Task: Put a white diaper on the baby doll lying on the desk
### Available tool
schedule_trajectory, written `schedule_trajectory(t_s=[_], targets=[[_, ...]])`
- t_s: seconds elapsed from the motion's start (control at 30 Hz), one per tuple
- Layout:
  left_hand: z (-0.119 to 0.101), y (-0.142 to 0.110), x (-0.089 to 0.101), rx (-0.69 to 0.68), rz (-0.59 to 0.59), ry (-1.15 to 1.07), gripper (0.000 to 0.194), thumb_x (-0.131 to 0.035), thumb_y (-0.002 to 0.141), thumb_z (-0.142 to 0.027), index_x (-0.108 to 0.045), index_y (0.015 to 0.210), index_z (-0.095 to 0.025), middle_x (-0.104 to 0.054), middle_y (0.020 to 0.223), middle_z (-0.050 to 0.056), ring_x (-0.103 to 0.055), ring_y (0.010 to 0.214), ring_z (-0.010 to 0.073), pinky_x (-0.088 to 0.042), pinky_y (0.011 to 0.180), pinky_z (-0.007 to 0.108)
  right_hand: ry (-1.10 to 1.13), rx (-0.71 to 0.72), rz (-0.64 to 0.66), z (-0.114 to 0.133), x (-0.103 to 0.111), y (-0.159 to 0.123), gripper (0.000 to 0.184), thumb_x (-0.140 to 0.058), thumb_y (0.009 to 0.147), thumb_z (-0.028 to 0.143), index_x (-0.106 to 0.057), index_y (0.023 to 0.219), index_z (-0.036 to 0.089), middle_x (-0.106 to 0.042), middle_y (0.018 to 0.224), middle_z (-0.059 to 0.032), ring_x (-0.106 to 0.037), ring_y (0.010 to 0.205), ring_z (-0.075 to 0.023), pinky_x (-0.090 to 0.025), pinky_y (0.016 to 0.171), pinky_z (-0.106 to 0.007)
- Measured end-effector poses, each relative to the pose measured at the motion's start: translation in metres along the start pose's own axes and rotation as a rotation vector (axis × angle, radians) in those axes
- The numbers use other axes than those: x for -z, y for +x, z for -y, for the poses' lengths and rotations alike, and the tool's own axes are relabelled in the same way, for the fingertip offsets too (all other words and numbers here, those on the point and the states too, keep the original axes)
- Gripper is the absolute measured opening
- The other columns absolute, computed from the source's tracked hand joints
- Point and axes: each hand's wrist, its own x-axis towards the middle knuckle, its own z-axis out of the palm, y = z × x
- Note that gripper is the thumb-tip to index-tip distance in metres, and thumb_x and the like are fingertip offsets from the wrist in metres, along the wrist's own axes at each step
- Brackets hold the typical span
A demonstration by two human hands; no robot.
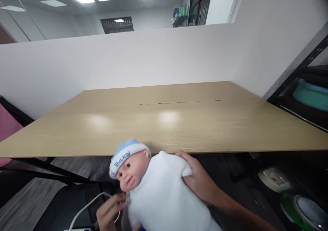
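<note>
A baby doll (133, 172) in a light blue and white knit hat (127, 153) leans against the table's front edge, its head tilted to the left. White cloth (164, 190) covers its body from the neck down. My right hand (196, 178) grips a fold of this cloth at the doll's side, thumb in front. Just under the doll's chin, my left hand (110, 212) has its fingers curled together by the cloth's edge; what they hold, if anything, cannot be made out. The doll's arms and legs are hidden.
The wooden table (153, 121) spans the view ahead, with a white partition (153, 58) behind it. A white cable (85, 207) runs past my left hand over a black chair seat (64, 207). To the right stands a black metal rack (302, 67) holding a teal container (311, 94).
</note>
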Motion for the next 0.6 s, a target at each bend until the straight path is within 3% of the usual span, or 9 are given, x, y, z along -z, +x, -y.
schedule_trajectory(t_s=[0.07,0.13,0.23,0.3,0.33,0.47,0.6], targets=[[-0.005,0.031,-0.007,0.047,0.053,0.012,0.086,-0.084,0.082,-0.038,-0.040,0.155,-0.028,-0.059,0.137,0.017,-0.071,0.115,0.0356,-0.068,0.087,0.052,0.081,-0.026,-0.131,-0.001,0.011,-0.003,0.043,-0.053,0.071,0.024,-0.065,0.112,0.020,-0.072,0.105,-0.0022,-0.066,0.093,-0.0200,-0.051,0.081,-0.027],[-0.010,0.068,-0.020,0.105,0.239,-0.051,0.089,-0.078,0.091,-0.037,-0.024,0.161,-0.024,-0.055,0.146,0.021,-0.069,0.123,0.0332,-0.065,0.097,0.050,0.114,-0.070,-0.250,-0.004,0.022,0.002,0.045,-0.056,0.074,0.031,-0.064,0.117,0.020,-0.072,0.111,-0.0044,-0.067,0.098,-0.0223,-0.054,0.084,-0.029],[-0.010,0.127,-0.043,0.249,0.534,-0.244,0.097,-0.069,0.100,-0.040,0.001,0.166,-0.022,-0.065,0.139,0.017,-0.068,0.126,0.0284,-0.054,0.114,0.052,0.065,-0.104,-0.349,-0.011,0.043,0.019,0.042,-0.058,0.080,0.040,-0.064,0.117,0.020,-0.073,0.114,-0.0065,-0.068,0.099,-0.0247,-0.054,0.083,-0.031],[-0.004,0.161,-0.058,0.320,0.655,-0.370,0.101,-0.069,0.100,-0.043,0.003,0.167,-0.020,-0.070,0.129,0.013,-0.071,0.113,0.0252,-0.054,0.111,0.049,-0.091,-0.082,-0.385,-0.017,0.061,0.032,0.035,-0.058,0.084,0.044,-0.065,0.109,0.020,-0.074,0.104,-0.0057,-0.067,0.091,-0.0239,-0.051,0.076,-0.030],[0.000,0.176,-0.065,0.336,0.708,-0.400,0.102,-0.070,0.099,-0.045,0.003,0.167,-0.020,-0.072,0.126,0.012,-0.071,0.107,0.0242,-0.055,0.107,0.047,-0.222,-0.067,-0.404,-0.021,0.071,0.038,0.031,-0.058,0.085,0.044,-0.065,0.105,0.021,-0.074,0.097,-0.0049,-0.065,0.085,-0.0232,-0.048,0.073,-0.030],[0.019,0.218,-0.084,0.315,0.827,-0.375,0.099,-0.078,0.090,-0.048,-0.024,0.167,-0.016,-0.072,0.124,0.013,-0.070,0.099,0.0250,-0.058,0.092,0.039,-0.784,-0.042,-0.398,-0.045,0.112,0.055,0.023,-0.061,0.092,0.044,-0.066,0.095,0.022,-0.073,0.091,-0.0053,-0.062,0.079,-0.0227,-0.038,0.068,-0.030],[0.034,0.233,-0.089,0.224,0.926,-0.336,0.089,-0.083,0.079,-0.037,-0.046,0.158,-0.020,-0.068,0.137,0.013,-0.068,0.116,0.0309,-0.057,0.093,0.037,-0.929,0.074,-0.249,-0.076,0.144,0.057,0.030,-0.061,0.101,0.050,-0.070,0.107,0.022,-0.074,0.108,-0.0087,-0.067,0.099,-0.0280,-0.048,0.081,-0.035]])
